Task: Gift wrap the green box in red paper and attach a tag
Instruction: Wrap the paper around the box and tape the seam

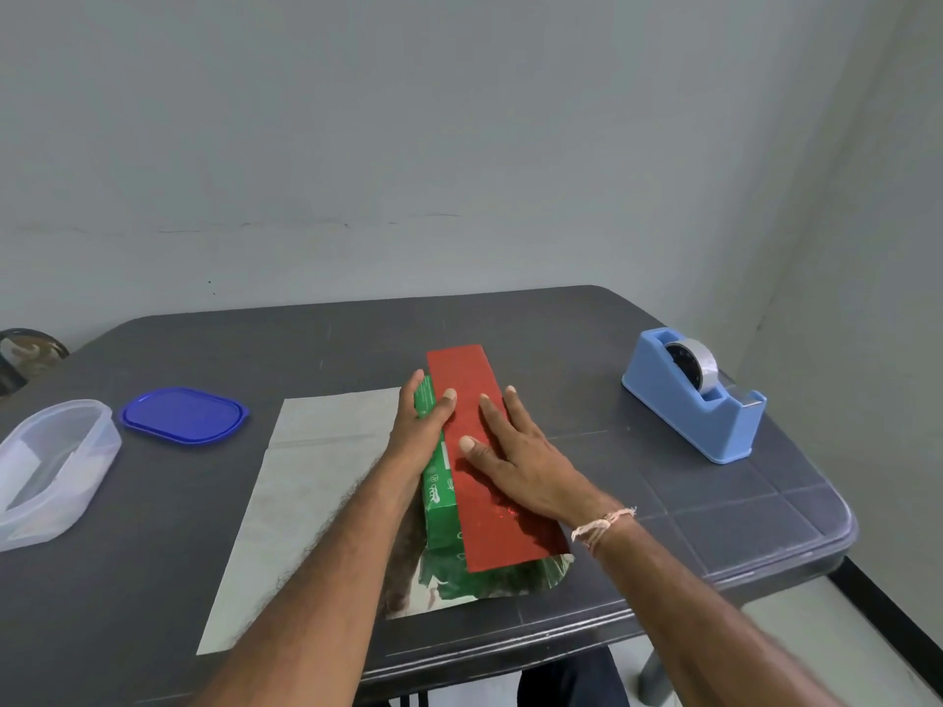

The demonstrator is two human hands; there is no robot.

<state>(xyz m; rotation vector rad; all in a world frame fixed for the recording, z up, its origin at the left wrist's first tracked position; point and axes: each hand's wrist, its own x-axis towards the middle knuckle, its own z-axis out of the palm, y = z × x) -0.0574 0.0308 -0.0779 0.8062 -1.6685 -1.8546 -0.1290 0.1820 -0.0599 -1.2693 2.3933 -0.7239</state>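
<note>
A long green box [440, 507] lies on the dark table, resting on a sheet of wrapping paper whose silvery underside [306, 482] faces up to the left. A red flap of that paper [469, 385] is folded over the top of the box. My left hand [421, 431] grips the box's left side, thumb up on the red flap's edge. With straight fingers, my right hand [515, 461] presses flat on the red flap. The box's right side is hidden under the paper.
A blue tape dispenser [694, 400] stands at the right of the table [612, 482]. At the left are a blue lid [183, 415] and a clear plastic container [51, 472]. The table's front edge runs just below the paper.
</note>
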